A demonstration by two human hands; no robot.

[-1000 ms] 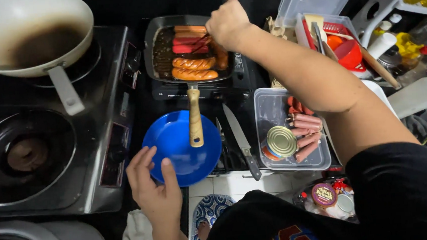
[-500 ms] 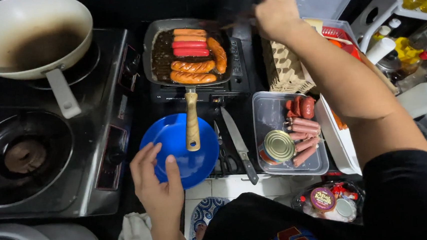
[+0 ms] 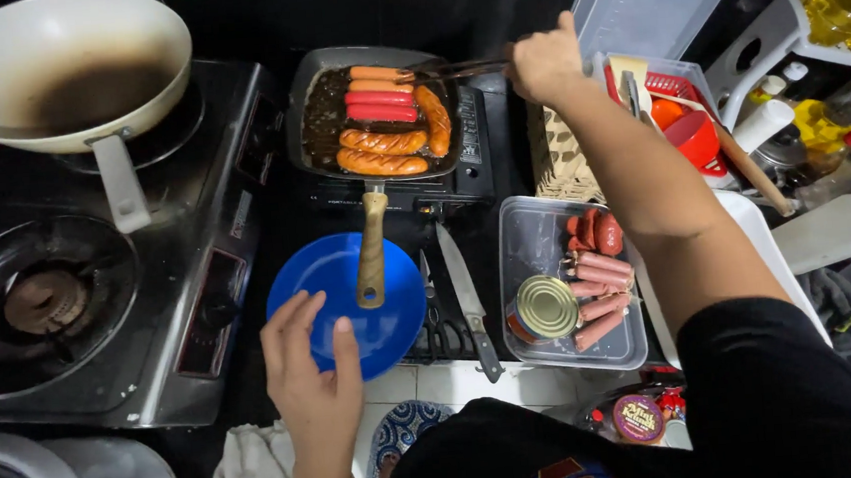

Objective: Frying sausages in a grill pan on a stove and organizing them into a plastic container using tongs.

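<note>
The right hand [image 3: 545,61] is closed around a pair of metal tongs [image 3: 454,68], whose tips reach over the far right corner of a square grill pan [image 3: 310,127]. The pan sits on a small black single burner [image 3: 470,161] and holds several sausages [image 3: 385,132], some browned and scored, some red, lying side by side in dark oil. Its wooden handle [image 3: 373,253] points back toward the person and passes over a blue plate [image 3: 377,327].

The left hand [image 3: 310,372] rests on the near left edge of the blue plate, fingers spread flat on its rim, thumb on the surface; it grips nothing else.

Just right of the plate a kitchen knife [image 3: 467,301] lies on the bench, blade pointing away. Beside it stands a clear plastic tub [image 3: 535,231] with raw red sausages [image 3: 596,282] and a round tin can [image 3: 542,309] inside.

To the left, a two-ring gas stove [image 3: 201,315] carries a pale frying pan [image 3: 64,65] with a dark patch in its middle on the far ring; the near ring [image 3: 36,301] is bare. A red basket [image 3: 682,121] stands at the far right.
</note>
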